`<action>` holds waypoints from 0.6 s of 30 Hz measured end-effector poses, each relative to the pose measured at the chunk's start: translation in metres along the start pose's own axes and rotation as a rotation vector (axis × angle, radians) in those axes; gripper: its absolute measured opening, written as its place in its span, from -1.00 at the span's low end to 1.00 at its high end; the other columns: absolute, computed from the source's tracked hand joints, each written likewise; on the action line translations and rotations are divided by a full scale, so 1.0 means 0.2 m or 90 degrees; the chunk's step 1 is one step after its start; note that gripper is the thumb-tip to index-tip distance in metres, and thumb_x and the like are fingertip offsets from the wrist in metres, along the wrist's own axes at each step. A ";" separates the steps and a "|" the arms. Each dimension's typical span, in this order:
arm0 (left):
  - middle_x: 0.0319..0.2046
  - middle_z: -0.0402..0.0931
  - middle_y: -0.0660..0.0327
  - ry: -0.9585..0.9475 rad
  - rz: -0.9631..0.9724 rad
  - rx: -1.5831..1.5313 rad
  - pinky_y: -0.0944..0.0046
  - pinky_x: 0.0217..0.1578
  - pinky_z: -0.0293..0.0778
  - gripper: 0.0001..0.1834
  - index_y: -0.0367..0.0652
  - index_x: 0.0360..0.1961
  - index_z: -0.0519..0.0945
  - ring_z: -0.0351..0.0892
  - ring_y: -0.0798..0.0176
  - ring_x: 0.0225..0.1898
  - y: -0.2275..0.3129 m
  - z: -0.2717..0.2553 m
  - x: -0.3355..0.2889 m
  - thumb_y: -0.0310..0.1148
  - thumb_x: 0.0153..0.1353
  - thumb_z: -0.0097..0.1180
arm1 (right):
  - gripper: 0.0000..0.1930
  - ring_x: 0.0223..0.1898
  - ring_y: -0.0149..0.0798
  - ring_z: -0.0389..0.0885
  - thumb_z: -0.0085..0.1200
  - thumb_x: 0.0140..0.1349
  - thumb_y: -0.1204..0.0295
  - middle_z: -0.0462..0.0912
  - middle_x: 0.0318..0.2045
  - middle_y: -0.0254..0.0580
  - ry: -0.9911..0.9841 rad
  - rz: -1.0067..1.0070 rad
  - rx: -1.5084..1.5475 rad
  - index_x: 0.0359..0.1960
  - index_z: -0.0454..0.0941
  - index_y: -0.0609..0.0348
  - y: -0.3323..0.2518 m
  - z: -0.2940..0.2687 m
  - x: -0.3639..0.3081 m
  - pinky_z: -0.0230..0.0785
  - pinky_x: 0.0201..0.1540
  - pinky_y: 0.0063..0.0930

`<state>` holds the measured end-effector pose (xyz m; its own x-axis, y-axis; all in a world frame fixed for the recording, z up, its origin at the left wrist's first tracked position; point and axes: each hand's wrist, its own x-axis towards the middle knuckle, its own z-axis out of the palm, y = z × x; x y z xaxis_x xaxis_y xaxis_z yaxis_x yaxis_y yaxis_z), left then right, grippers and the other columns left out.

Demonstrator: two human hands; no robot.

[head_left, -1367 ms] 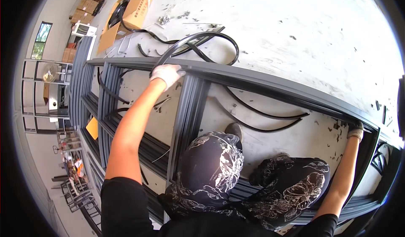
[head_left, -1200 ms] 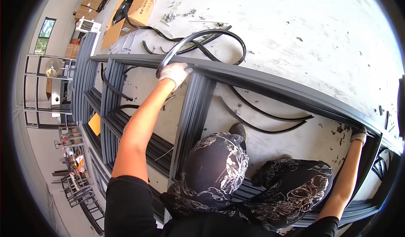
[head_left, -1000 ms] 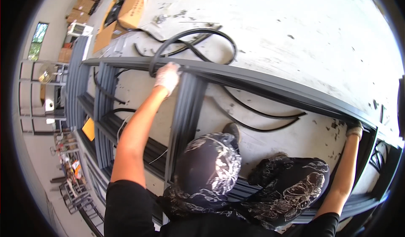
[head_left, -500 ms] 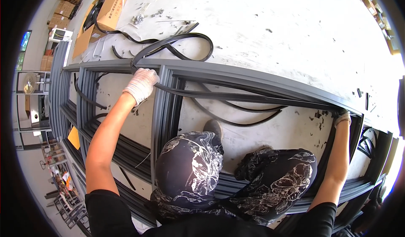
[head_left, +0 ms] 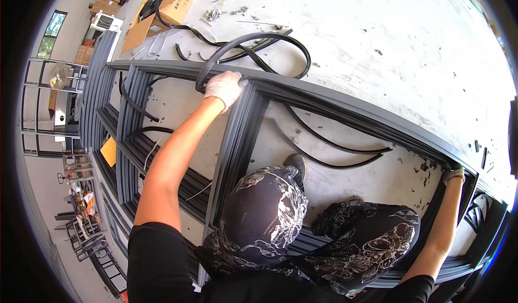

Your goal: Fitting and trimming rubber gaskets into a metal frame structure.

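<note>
My left hand [head_left: 224, 89], in a whitish glove, is closed around a black rubber sealing strip [head_left: 211, 60] at the junction of a crossbar [head_left: 233, 136] and the long far bar of a dark grey metal frame [head_left: 345, 99]. Beyond that hand the strip loops over the floor. On the other side it runs along the inner side of the far bar towards my right hand [head_left: 454, 174]. This hand, also gloved, reaches into the far right corner of the same opening; its fingers are mostly hidden there.
More frames lie stacked beneath. Cut black strips [head_left: 345, 166] rest on the floor inside the opening, near my shoe [head_left: 297, 165]. An open cardboard box [head_left: 175, 6] with coiled black strip stands at the far left. Dark scraps litter the floor. A yellow piece [head_left: 108, 151] lies at left.
The strip between my hands, earlier spanning the opening below the far bar, now lies close along it. My left hand has moved up against the bar; my right hand stays in its corner. The view has shifted.
</note>
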<state>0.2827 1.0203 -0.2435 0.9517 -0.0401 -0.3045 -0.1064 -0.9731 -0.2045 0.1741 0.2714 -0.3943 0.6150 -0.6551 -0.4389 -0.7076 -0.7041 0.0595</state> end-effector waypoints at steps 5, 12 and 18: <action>-0.32 0.56 -0.04 0.011 -0.051 -0.025 0.05 -0.18 0.46 -0.62 -0.22 -0.30 0.57 0.55 -0.07 -0.21 0.01 0.08 0.02 -0.09 0.22 -0.08 | -0.53 -0.01 -0.38 0.48 0.16 0.01 0.22 0.47 0.06 -0.38 -0.002 -0.004 -0.003 0.03 0.48 -0.08 -0.01 -0.01 0.01 0.40 -0.06 -0.41; -0.33 0.57 -0.04 -0.013 -0.022 0.037 0.06 -0.19 0.47 -0.62 -0.23 -0.32 0.57 0.56 -0.07 -0.23 -0.02 0.11 0.01 -0.11 0.22 -0.07 | -0.54 -0.05 -0.38 0.51 0.18 -0.01 0.23 0.49 0.04 -0.38 -0.012 -0.026 -0.006 0.01 0.50 -0.08 -0.08 0.02 0.02 0.43 -0.09 -0.42; -0.32 0.54 -0.09 0.070 0.116 0.068 0.02 -0.20 0.46 -0.76 -0.25 -0.36 0.56 0.54 -0.10 -0.22 -0.01 0.34 0.15 -0.39 0.12 -0.15 | -0.54 -0.08 -0.38 0.54 0.20 -0.02 0.24 0.51 0.02 -0.38 0.019 -0.036 -0.073 -0.01 0.52 -0.09 0.14 -0.11 0.00 0.45 -0.11 -0.42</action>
<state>0.2912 1.0374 -0.3149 0.9392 -0.2428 -0.2429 -0.3031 -0.9184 -0.2543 0.1621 0.2460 -0.3729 0.6643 -0.6197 -0.4180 -0.6277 -0.7661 0.1383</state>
